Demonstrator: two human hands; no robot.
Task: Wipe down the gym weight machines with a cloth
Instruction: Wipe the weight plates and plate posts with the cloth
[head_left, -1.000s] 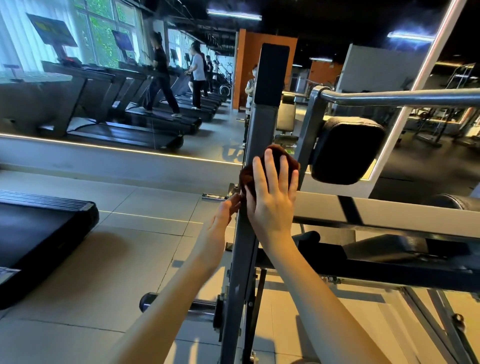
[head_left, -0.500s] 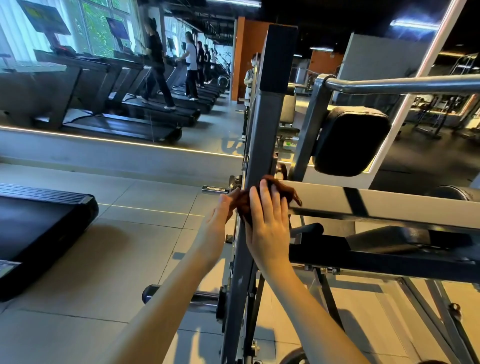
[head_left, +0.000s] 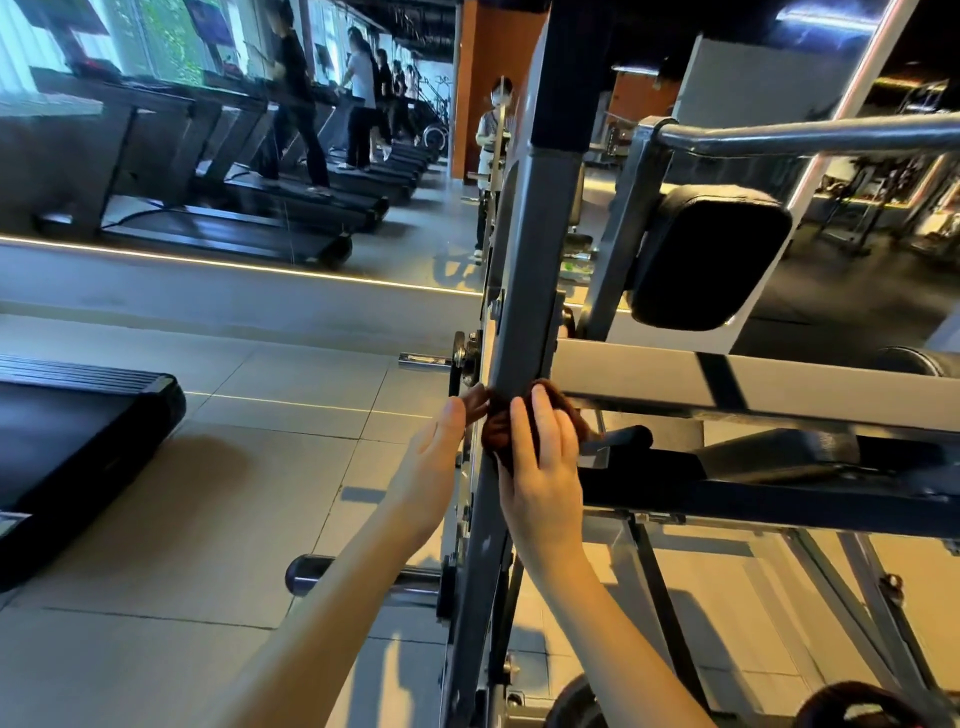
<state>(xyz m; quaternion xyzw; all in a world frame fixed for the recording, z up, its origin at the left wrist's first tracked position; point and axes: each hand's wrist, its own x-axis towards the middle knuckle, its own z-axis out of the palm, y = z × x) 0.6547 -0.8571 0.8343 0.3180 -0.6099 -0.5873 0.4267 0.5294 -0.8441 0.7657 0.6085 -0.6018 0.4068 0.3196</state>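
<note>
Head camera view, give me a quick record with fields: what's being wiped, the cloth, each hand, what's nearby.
Surface: grey upright post of the weight machine
Cloth: brown cloth, wrapped against the post
Left hand: pinches the cloth's left end
Right hand: flat, fingers pressing the cloth on the post
Nearby: black pad to the right; treadmill to the left

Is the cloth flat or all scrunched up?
Scrunched up: the brown cloth bunches in lumps round the grey post under the right hand.
</note>
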